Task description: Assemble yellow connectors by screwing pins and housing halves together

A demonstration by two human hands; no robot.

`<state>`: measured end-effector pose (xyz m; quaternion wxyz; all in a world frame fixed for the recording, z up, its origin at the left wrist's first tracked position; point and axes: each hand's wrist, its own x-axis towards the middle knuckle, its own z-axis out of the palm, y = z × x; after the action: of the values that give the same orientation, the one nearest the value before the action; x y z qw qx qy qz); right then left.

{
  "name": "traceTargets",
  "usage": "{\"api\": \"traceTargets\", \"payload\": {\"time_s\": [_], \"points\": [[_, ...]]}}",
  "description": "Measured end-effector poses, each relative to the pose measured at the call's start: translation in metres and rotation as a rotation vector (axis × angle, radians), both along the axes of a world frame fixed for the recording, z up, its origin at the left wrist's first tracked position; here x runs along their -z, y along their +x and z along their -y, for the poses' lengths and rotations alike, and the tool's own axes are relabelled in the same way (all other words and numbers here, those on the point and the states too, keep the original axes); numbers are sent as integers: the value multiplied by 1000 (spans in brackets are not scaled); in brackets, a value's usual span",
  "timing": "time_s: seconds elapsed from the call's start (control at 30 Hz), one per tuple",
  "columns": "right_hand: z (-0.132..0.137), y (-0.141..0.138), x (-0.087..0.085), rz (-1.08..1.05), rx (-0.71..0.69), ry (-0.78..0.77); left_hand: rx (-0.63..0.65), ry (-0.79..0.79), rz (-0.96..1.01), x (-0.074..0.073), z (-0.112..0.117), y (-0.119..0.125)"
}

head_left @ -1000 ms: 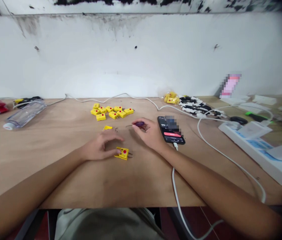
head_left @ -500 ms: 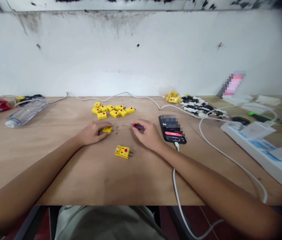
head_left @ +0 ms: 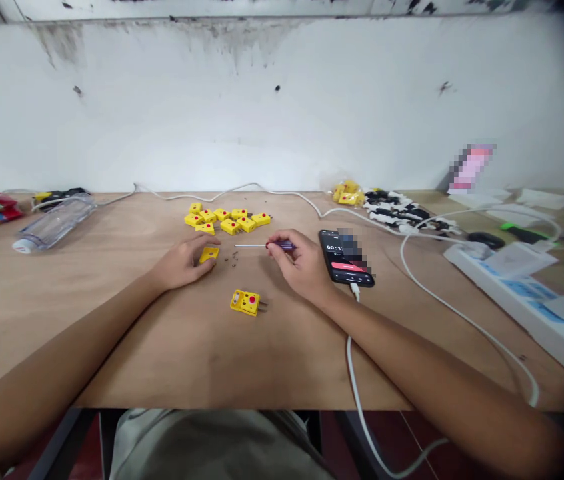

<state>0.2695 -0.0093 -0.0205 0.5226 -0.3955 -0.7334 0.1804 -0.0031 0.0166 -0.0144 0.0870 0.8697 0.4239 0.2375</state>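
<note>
The thumb and fingers of my left hand [head_left: 182, 262] are closed around the edges of a yellow plug cover [head_left: 209, 255], close to the tabletop. My right hand [head_left: 302, 263] grips a small screwdriver [head_left: 282, 246] by its dark purple handle, its thin shaft pointing left. Between the hands lie several tiny screws [head_left: 234, 259]. Nearer to me sits an opened yellow plug [head_left: 246, 302], with a red dot and two prongs facing right. Behind my hands is a group of yellow plugs with red dots [head_left: 230, 227].
A phone [head_left: 346, 259] on a white charging cable [head_left: 351, 373] lies right of my right hand. Farther right is a white power strip [head_left: 512, 293]. A bag of yellow plugs [head_left: 348, 193] rests near the wall, and a clear bottle [head_left: 57, 223] lies at left.
My left hand has shifted slightly left with the yellow plug cover. My right hand has raised the screwdriver a little, and its shaft now reaches farther left above the screws.
</note>
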Motion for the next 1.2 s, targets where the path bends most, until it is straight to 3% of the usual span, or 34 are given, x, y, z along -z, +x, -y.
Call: {"api": "traceTargets", "payload": {"time_s": [0.2, 0.53, 1.0, 1.2], "points": [[-3, 4, -4, 32, 19, -66, 15, -51, 7, 3, -3, -2], [-13, 9, 8, 132, 3, -141, 99, -2, 24, 2, 1, 5], [-14, 8, 7, 84, 1, -128, 126, 54, 47, 4, 0, 4], [-8, 9, 2, 37, 19, -80, 82, 55, 106, 3, 4, 9]]}}
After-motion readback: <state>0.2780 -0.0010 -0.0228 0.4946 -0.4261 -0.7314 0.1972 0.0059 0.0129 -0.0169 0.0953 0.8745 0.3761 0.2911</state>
